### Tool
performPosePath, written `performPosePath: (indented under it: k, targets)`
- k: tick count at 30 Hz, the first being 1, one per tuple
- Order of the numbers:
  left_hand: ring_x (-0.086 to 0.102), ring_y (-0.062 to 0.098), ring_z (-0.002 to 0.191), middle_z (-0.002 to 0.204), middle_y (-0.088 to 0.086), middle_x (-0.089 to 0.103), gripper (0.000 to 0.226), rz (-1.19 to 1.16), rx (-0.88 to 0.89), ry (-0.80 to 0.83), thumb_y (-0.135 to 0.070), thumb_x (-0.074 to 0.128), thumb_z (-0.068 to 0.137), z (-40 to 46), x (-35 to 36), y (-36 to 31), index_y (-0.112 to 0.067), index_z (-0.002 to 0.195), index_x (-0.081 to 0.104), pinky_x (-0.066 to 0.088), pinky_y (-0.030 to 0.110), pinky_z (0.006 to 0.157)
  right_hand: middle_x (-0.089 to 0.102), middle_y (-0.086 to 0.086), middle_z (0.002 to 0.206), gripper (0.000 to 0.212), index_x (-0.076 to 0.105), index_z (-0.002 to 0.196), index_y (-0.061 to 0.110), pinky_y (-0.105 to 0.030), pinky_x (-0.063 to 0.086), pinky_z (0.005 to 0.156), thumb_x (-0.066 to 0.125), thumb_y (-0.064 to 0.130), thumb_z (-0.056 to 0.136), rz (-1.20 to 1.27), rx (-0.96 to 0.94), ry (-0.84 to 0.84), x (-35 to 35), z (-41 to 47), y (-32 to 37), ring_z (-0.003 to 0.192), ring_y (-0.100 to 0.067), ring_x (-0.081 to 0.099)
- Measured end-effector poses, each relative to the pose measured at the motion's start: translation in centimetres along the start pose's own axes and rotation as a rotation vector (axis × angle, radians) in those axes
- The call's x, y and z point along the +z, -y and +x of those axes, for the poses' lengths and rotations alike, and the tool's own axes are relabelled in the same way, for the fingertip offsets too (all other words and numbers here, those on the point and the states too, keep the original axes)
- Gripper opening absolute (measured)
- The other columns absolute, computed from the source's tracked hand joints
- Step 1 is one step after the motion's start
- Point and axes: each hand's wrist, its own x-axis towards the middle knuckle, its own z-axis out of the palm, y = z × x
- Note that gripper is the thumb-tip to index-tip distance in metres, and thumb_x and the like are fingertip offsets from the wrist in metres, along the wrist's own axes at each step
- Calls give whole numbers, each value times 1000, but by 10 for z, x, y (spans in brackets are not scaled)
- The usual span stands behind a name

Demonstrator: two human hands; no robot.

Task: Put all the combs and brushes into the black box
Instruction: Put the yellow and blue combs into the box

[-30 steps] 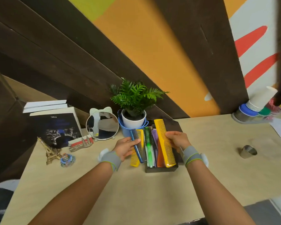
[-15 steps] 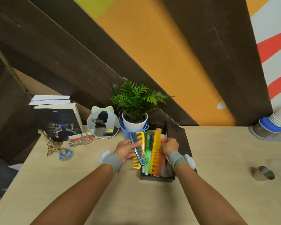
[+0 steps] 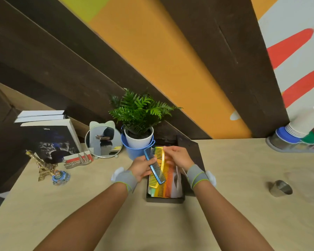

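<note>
left hand [image 3: 140, 166] grips blue comb [image 3: 154, 166] | right hand [image 3: 178, 157] apparently pinches yellow comb [image 3: 159, 164] | both over black box [image 3: 165, 198] | advice: lay them lengthwise, flat

Head-height view, forward-down onto table [image 3: 225, 178]

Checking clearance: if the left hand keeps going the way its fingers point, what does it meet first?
The left hand grips the blue comb, fingers pointing right. Straight on, it would likely meet the yellow comb over the black box, then the right hand. Depth is unclear.
</note>
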Motion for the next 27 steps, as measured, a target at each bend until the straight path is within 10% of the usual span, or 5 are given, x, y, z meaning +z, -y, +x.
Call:
performPosePath:
  k: [7, 12, 21, 27]
  targets:
    - [61, 14, 81, 100, 6, 67, 35, 47, 27, -16, -12, 52, 92, 2, 12, -2, -4, 126, 53, 52, 18, 64, 61, -4, 70, 13, 61, 81, 9, -14, 52, 52, 58, -2, 87, 43, -50, -72, -21, 7, 5, 49, -4, 61]
    - [55, 21, 102, 130, 21, 58, 36, 49, 28, -59, -9, 51, 93, 2, 4, 1, 0, 128, 50, 44, 33, 90, 67, -17, 90, 13, 70, 87, 6, -48, 52, 95, 60, 0, 83, -238, -72, -214, -30, 24, 1, 99, -35, 66]
    - [55, 22, 101, 129, 22, 59, 35, 54, 16, -86, -8, 50, 93, 5, 0, 0, 1, 127, 52, 47, 34, 89, 55, -20, 131, 32, 69, 111, 13, -38, 47, 99, 48, 2, 90, -737, -65, -110, -17, 23, -19, 117, -37, 57]
    - [63, 19, 85, 118, 17, 66, 32, 89, -19, -49, -15, 55, 91, 5, 0, 0, -4, 121, 56, 51, 30, 83, 66, -9, 98, 24, 70, 106, 3, -23, 49, 74, 59, 15, 88, -428, -122, -78, -13, 17, -4, 91, -21, 62]
